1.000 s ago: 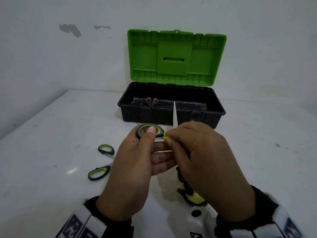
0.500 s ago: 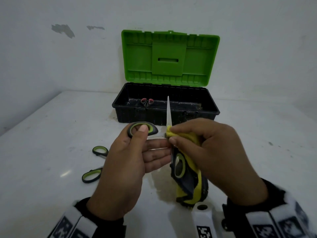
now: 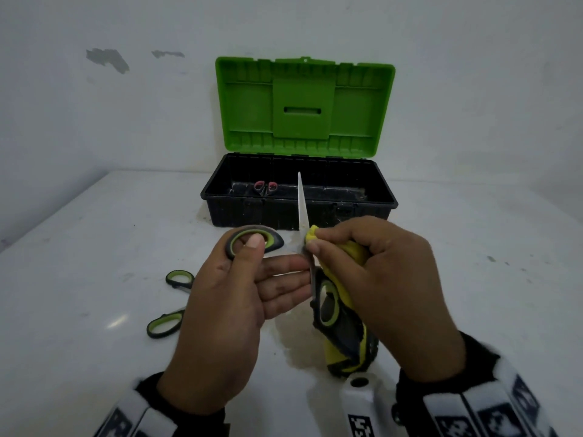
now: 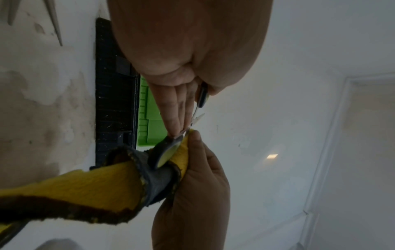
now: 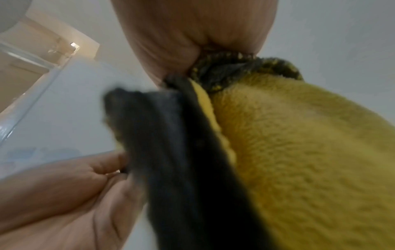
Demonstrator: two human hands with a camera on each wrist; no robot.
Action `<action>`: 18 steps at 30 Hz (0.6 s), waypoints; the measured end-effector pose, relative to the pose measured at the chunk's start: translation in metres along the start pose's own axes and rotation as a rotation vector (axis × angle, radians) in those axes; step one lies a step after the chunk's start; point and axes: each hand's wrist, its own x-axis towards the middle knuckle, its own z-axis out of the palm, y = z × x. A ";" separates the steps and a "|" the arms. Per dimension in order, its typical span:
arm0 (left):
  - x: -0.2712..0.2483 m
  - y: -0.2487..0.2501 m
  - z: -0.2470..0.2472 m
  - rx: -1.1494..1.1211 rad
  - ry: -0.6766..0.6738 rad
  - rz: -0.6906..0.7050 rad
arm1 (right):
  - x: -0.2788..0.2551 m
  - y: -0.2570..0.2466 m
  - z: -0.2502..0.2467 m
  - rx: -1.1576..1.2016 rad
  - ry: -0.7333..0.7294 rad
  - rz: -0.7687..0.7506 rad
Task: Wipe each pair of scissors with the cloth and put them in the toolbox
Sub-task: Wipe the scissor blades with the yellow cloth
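Since a moment earlier, your right hand (image 3: 388, 279) had slid the yellow cloth (image 3: 344, 257) lower, baring more of the upright blade on the green-handled scissors (image 3: 302, 206). Your left hand (image 3: 227, 298) held them spread open, thumb laid over one handle loop, fingers straight against the pivot. Your right thumb and forefinger pinched the cloth around the blade's base, the rest hanging down past the other loop. Behind stood the toolbox (image 3: 299, 212), lid up, with small red-handled scissors (image 3: 265, 188) inside; another green pair (image 3: 172, 304) lay on the table (image 3: 94, 247) to your left.

bare room: chipped wall (image 3: 107, 59), white table (image 3: 94, 247)
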 end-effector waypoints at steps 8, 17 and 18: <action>-0.001 -0.001 -0.003 -0.014 0.023 0.007 | 0.004 0.016 -0.013 -0.071 0.069 0.095; 0.001 -0.003 0.000 -0.038 0.018 0.022 | -0.001 -0.001 -0.007 -0.010 0.068 0.025; 0.000 -0.003 0.000 -0.039 0.015 0.031 | -0.003 -0.001 -0.005 -0.038 0.081 0.000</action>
